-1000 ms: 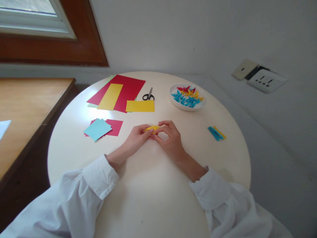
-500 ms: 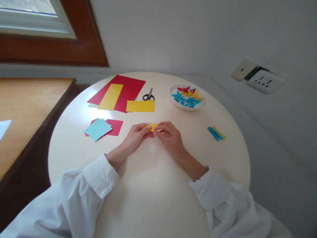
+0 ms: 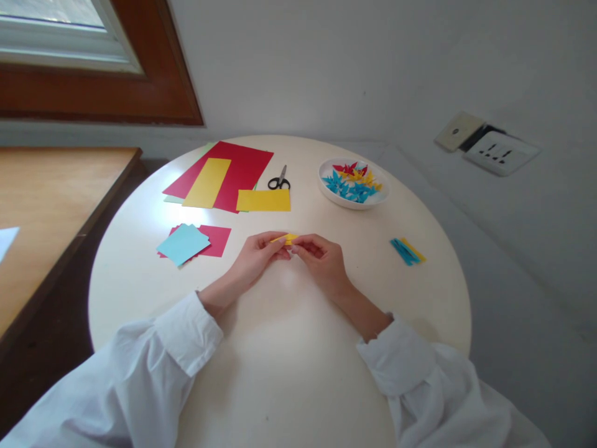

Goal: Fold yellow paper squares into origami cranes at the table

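Observation:
Between my two hands, just above the middle of the white round table, is a small folded piece of yellow paper (image 3: pixel 290 239). My left hand (image 3: pixel 260 254) pinches its left end, thumb on top. My right hand (image 3: pixel 321 255) grips the right end between thumb and fingers. Much of the paper is hidden by the fingers, so its full folded shape does not show. Beyond the hands lies a yellow paper rectangle (image 3: pixel 263 200), with black-handled scissors (image 3: pixel 279 182) right behind it.
At the back left, a yellow strip (image 3: pixel 208 182) rests on large red sheets (image 3: pixel 247 163). Light blue squares (image 3: pixel 183 244) overlap pink paper (image 3: pixel 220 241) at left. A white dish (image 3: pixel 349 204) holds folded paper stars. Blue and yellow folded strips (image 3: pixel 405 251) lie at right.
The yellow paper now looks narrower and flatter between the fingers. My right hand's fingers have lowered and closed in over it; my left hand has barely moved.

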